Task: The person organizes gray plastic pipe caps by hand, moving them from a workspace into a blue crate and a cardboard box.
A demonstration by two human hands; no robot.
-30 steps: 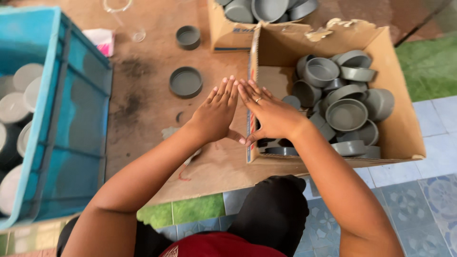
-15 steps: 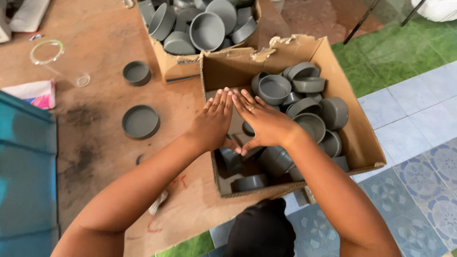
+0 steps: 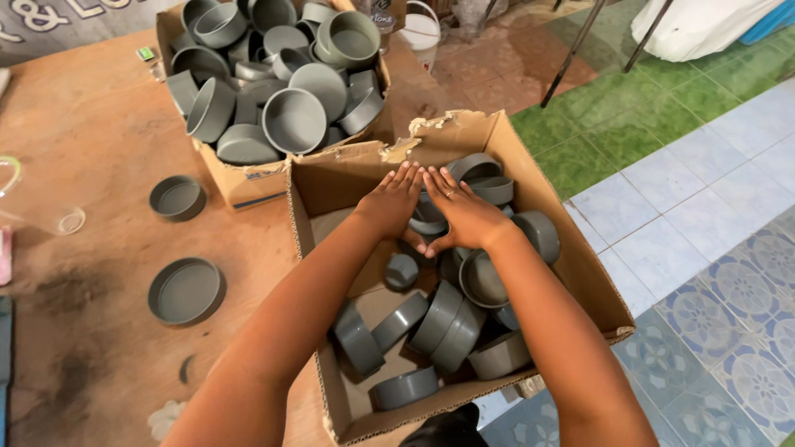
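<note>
Both my hands reach into a torn cardboard box (image 3: 571, 248) that holds several grey plastic pipe caps (image 3: 451, 319). My left hand (image 3: 391, 203) and my right hand (image 3: 460, 211) lie side by side, palms down, fingers stretched out and resting on the caps at the far end of the box. Neither hand closes around anything. The caps under the palms are mostly hidden.
A second cardboard box (image 3: 240, 186) full of grey caps (image 3: 294, 120) stands just beyond. Two loose caps, a larger one (image 3: 185, 290) and a smaller one (image 3: 176, 198), lie on the brown wooden table (image 3: 91, 132). Tiled floor (image 3: 687, 207) lies to the right.
The view has swung right and nearer; the blue crate has left the frame. My hands have moved deeper into the box, and several caps have tumbled toward the near end.
</note>
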